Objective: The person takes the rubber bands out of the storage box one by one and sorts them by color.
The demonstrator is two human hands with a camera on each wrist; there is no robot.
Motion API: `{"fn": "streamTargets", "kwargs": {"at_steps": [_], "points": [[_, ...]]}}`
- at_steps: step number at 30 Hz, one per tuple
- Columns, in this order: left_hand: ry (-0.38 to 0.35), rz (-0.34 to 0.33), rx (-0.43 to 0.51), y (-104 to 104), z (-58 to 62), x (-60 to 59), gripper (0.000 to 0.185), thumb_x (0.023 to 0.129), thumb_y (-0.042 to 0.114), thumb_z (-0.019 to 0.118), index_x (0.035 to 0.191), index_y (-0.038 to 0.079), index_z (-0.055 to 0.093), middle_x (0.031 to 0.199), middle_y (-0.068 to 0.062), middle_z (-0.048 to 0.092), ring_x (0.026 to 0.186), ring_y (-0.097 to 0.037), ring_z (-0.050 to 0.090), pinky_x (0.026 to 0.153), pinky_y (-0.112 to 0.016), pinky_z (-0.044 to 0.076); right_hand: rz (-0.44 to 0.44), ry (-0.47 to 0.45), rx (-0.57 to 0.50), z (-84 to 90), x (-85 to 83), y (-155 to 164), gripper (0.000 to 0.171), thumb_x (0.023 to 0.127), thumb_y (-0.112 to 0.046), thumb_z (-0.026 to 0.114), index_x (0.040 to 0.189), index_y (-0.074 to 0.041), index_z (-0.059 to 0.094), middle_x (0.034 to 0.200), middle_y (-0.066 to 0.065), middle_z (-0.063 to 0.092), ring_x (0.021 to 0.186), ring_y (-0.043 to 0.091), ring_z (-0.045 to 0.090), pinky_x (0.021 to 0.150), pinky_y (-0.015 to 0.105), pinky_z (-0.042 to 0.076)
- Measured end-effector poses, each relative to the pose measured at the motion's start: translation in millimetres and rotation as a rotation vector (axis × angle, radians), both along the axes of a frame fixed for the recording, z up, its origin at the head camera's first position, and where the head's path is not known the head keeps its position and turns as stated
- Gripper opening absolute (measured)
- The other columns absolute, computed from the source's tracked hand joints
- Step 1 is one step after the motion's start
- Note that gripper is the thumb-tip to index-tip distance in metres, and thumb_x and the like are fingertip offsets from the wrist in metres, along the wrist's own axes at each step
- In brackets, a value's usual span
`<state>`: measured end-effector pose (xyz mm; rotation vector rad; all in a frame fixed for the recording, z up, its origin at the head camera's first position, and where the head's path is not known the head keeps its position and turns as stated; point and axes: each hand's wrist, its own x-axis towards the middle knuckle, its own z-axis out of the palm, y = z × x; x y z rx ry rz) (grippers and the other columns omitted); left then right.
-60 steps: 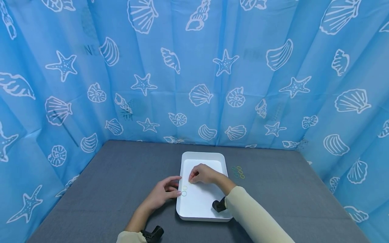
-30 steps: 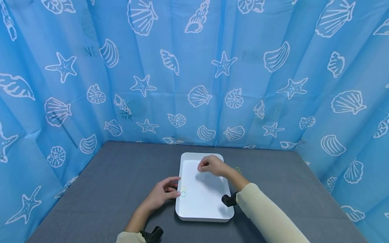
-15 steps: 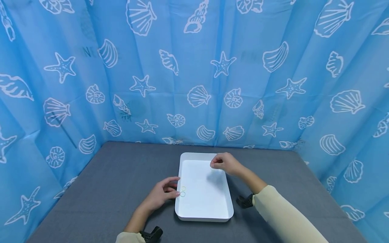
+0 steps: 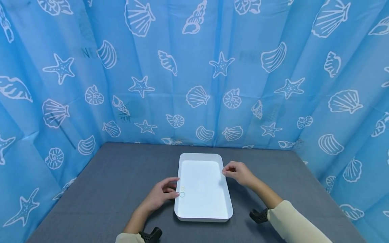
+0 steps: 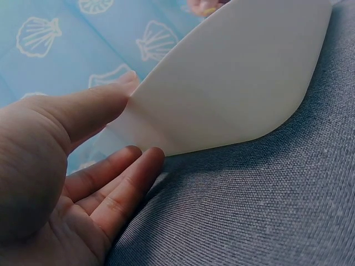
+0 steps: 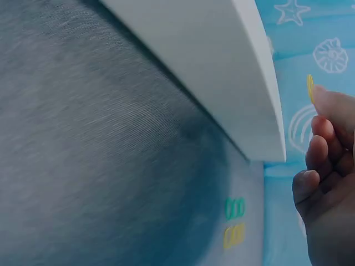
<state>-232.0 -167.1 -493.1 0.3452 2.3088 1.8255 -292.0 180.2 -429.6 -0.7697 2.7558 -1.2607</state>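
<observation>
A white rectangular tray (image 4: 203,206) sits on the grey cloth. My left hand (image 4: 161,195) rests against its left side; in the left wrist view the thumb is at the rim and the fingertips touch the lower outer wall. Two small thin rings, one yellowish (image 4: 183,187) and one greenish (image 4: 182,196), lie inside the tray near that hand. My right hand (image 4: 240,172) is over the tray's right rim. Its thumb and fingertip pinch a thin yellow ring (image 6: 310,88), seen edge-on in the right wrist view.
Beyond the tray's right side, several green rings (image 6: 235,208) and several yellow rings (image 6: 234,236) lie in rows on the cloth. In the head view, my right hand hides them. A blue shell-print curtain (image 4: 194,101) hangs behind and around the table.
My right hand has lifted from the tray's left-middle and moved right to the right rim, with the yellow ring in its pinch. My left hand and the two rings inside the tray have stayed put.
</observation>
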Motion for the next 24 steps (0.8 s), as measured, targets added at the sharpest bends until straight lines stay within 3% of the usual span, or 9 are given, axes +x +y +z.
{"fn": "streamTargets", "kwargs": {"at_steps": [9, 24], "points": [[0.001, 0.011, -0.016, 0, 2.2, 1.8, 0.056, 0.088, 0.020, 0.073, 0.139, 0.008, 0.052, 0.119, -0.014, 0.058, 0.095, -0.023, 0.060, 0.078, -0.037, 0.052, -0.035, 0.012, -0.029, -16.5, 15.2, 22, 0.007, 0.092, -0.007, 0.066, 0.089, -0.002, 0.070, 0.085, 0.002, 0.061, 0.074, 0.012, 0.053, 0.065, 0.028, 0.048], [-0.011, 0.018, -0.010, 0, 3.4, 1.8, 0.057, 0.088, 0.021, 0.074, 0.139, 0.009, 0.052, 0.120, -0.015, 0.058, 0.096, -0.023, 0.061, 0.079, -0.037, 0.052, -0.083, -0.015, 0.002, -40.0, 21.5, 42, 0.005, 0.091, -0.007, 0.066, 0.090, -0.004, 0.070, 0.088, 0.001, 0.061, 0.077, 0.011, 0.052, 0.067, 0.028, 0.045]]}}
